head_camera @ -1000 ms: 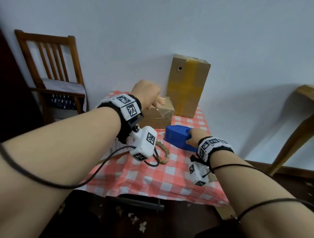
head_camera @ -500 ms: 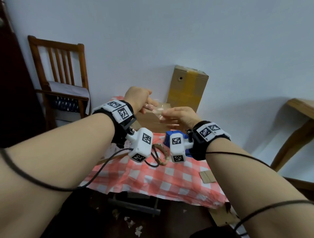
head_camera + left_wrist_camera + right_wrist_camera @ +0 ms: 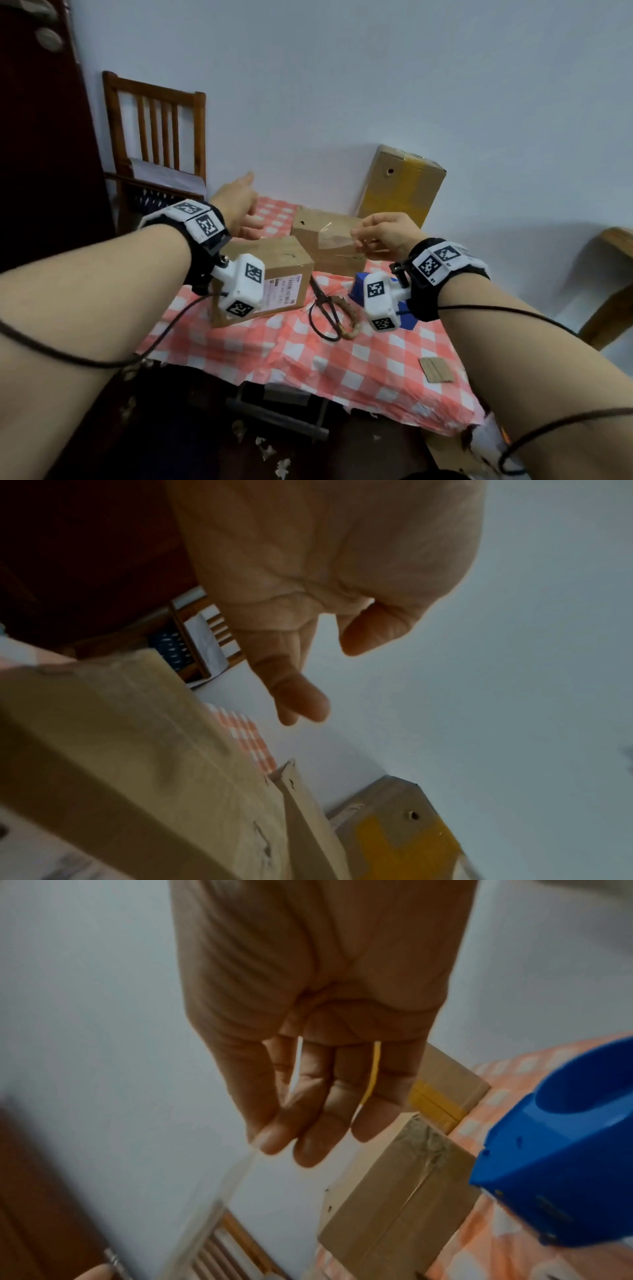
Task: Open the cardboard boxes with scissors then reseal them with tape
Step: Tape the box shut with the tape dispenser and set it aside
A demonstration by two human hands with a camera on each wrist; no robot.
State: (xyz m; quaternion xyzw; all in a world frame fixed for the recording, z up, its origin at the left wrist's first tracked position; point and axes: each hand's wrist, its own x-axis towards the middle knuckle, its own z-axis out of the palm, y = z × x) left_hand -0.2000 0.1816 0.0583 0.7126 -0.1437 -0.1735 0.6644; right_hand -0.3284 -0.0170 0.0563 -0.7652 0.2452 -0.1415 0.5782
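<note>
My right hand (image 3: pixel 356 236) pinches one end of a clear tape strip (image 3: pixel 334 238) above the far cardboard box (image 3: pixel 325 263). In the right wrist view the tape strip (image 3: pixel 222 1199) runs from the right hand (image 3: pixel 270 1142) down to the lower left. My left hand (image 3: pixel 255 202) hovers left of that box. Nothing shows between the thumb and loose fingers of the left hand (image 3: pixel 329 680). A near box (image 3: pixel 274 260) with a label sits under my left wrist. Black scissors (image 3: pixel 325 308) lie beside the blue tape dispenser (image 3: pixel 356 291).
A tall box with yellow tape (image 3: pixel 400 185) leans on the wall at the back of the checked tablecloth (image 3: pixel 342 359). A rope ring (image 3: pixel 352 325) and a cardboard scrap (image 3: pixel 436 370) lie on the cloth. A wooden chair (image 3: pixel 154 137) stands left, and wooden furniture (image 3: pixel 609 284) stands right.
A second ago my right hand was on the blue dispenser, then both hands met at the tape. Now the left hand has drawn away to the left while the right keeps the strip.
</note>
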